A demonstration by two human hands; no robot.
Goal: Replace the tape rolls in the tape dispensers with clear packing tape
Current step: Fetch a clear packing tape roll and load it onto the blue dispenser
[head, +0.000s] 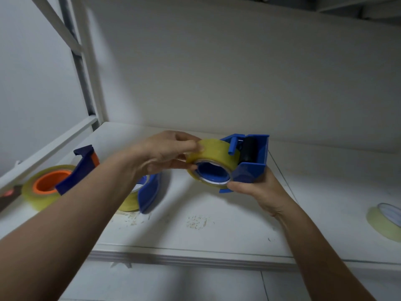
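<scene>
My right hand (257,187) grips a blue tape dispenser (252,168) from below, held above the white shelf (195,231). A yellowish clear tape roll (219,155) sits on the dispenser's blue hub. My left hand (165,155) pinches the roll's upper left edge with thumb and fingers. A second blue dispenser (149,192) with a clear roll lies on the shelf under my left forearm. At the far left lies a third dispenser (84,166), dark blue with an orange hub (51,181) and a clear roll.
A loose tape roll (386,220) lies on the shelf at the right edge. A white wall rises behind the shelf and a white metal frame (84,68) stands at the left. Scuff marks dot the shelf near its front edge.
</scene>
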